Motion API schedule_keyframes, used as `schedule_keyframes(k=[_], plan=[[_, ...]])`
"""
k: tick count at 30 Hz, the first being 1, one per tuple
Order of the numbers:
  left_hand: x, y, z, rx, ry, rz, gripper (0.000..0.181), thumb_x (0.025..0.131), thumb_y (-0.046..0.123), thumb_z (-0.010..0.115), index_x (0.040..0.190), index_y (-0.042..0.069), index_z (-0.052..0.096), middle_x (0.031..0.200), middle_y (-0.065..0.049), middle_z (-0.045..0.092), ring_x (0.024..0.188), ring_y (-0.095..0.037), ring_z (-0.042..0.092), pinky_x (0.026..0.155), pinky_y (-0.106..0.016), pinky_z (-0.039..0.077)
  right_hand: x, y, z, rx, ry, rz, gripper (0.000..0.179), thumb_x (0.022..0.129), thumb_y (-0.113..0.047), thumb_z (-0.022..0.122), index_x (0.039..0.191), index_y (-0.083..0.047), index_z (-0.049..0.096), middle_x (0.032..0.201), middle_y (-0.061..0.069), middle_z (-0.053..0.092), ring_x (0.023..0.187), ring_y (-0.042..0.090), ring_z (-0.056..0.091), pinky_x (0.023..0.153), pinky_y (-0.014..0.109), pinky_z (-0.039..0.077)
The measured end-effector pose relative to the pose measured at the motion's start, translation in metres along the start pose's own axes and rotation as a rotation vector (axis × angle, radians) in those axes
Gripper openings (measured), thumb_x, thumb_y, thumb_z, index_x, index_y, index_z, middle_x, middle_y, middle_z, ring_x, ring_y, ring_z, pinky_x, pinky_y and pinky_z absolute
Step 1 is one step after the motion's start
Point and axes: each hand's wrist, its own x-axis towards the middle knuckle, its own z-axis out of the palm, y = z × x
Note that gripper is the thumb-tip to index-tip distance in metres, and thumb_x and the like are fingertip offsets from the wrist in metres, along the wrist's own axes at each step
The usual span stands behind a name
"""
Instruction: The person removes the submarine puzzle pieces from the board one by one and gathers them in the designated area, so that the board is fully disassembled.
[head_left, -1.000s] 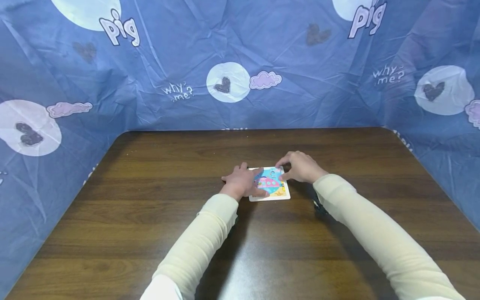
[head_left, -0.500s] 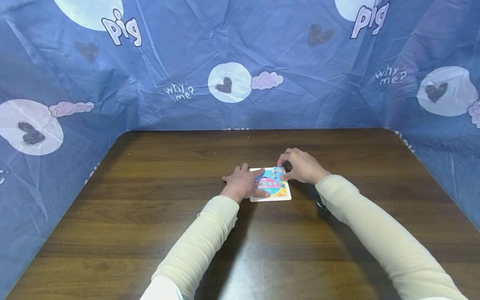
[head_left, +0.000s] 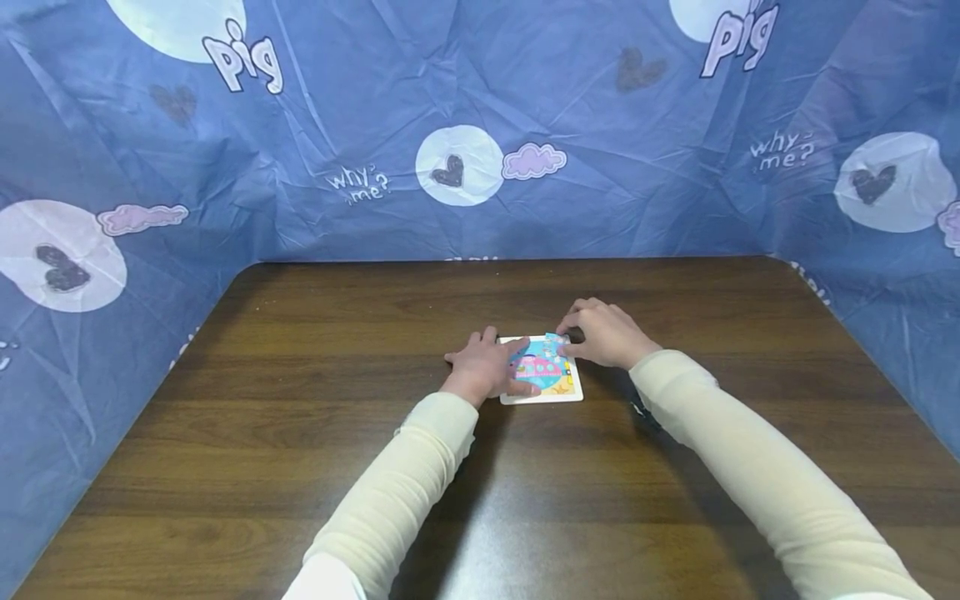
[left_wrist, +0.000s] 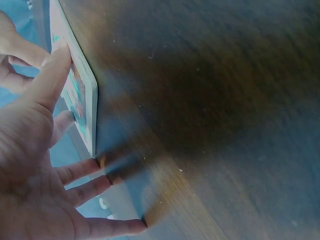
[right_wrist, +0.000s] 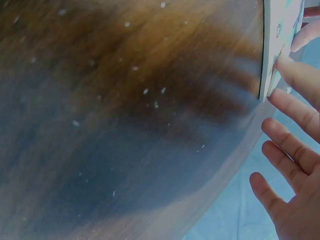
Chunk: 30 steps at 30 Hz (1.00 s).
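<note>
A small square picture puzzle [head_left: 542, 399] with a white border lies flat on the table, showing a pink submarine on blue. My left hand [head_left: 480, 367] spreads over its left side, thumb and index finger on the picture. In the left wrist view, the other fingertips [left_wrist: 135, 226] touch the wood beyond the puzzle's edge. At the upper right corner, my right hand [head_left: 606, 335] pinches a light blue puzzle piece [head_left: 553, 339] between thumb and index finger. The right wrist view shows the remaining fingers [right_wrist: 265, 187] held loosely off the table; the pinching fingers partly cover the piece.
Both hands work on a brown wood-grain table [head_left: 315, 467] with rounded far corners. Behind it and at both sides hangs a blue printed cloth [head_left: 600, 208]. Pale sleeves [head_left: 420, 458] cover both forearms.
The light blue piece under my right hand shows more at the upper right corner than a second ago, and the right fingers have shifted slightly. My left hand stays in place.
</note>
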Motion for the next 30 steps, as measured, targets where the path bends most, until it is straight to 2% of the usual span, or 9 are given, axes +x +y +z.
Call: schedule_keyframes(k=[8, 18, 24, 30], plan=[[0.001, -0.003, -0.001, -0.022, -0.016, 0.009, 0.089, 0.084, 0.066, 0.071, 0.160, 0.040, 0.032, 0.162, -0.013, 0.029, 0.146, -0.036, 0.031, 0.104, -0.072, 0.038, 0.000, 0.001, -0.001, 0.025, -0.021, 0.013, 0.035, 0.089, -0.028, 0.081, 0.118, -0.010, 0.076, 0.129, 0.016, 0.063, 0.126, 0.039, 0.054, 0.108, 0.059, 0.038], [0.000, -0.009, -0.005, -0.019, -0.031, 0.041, 0.090, 0.084, 0.064, 0.073, 0.160, 0.037, 0.032, 0.159, -0.010, 0.034, 0.144, -0.034, 0.036, 0.104, -0.066, 0.040, 0.002, 0.001, -0.001, -0.017, -0.001, -0.041, 0.032, 0.089, -0.027, 0.081, 0.116, -0.011, 0.077, 0.121, 0.012, 0.066, 0.120, 0.036, 0.057, 0.102, 0.056, 0.044], [0.001, -0.011, -0.005, -0.015, -0.015, 0.044, 0.091, 0.083, 0.062, 0.076, 0.160, 0.036, 0.034, 0.157, -0.011, 0.036, 0.142, -0.034, 0.038, 0.104, -0.065, 0.040, 0.001, 0.005, -0.013, 0.017, 0.022, -0.064, 0.033, 0.088, -0.026, 0.082, 0.116, -0.009, 0.077, 0.119, 0.013, 0.067, 0.115, 0.035, 0.059, 0.100, 0.056, 0.046], [0.000, -0.012, -0.006, -0.036, 0.001, 0.059, 0.091, 0.081, 0.058, 0.080, 0.158, 0.036, 0.037, 0.157, -0.011, 0.037, 0.141, -0.034, 0.040, 0.103, -0.064, 0.042, -0.005, 0.020, -0.023, 0.013, 0.004, -0.029, 0.033, 0.092, -0.028, 0.078, 0.120, -0.010, 0.076, 0.121, 0.013, 0.067, 0.115, 0.036, 0.059, 0.100, 0.057, 0.046]])
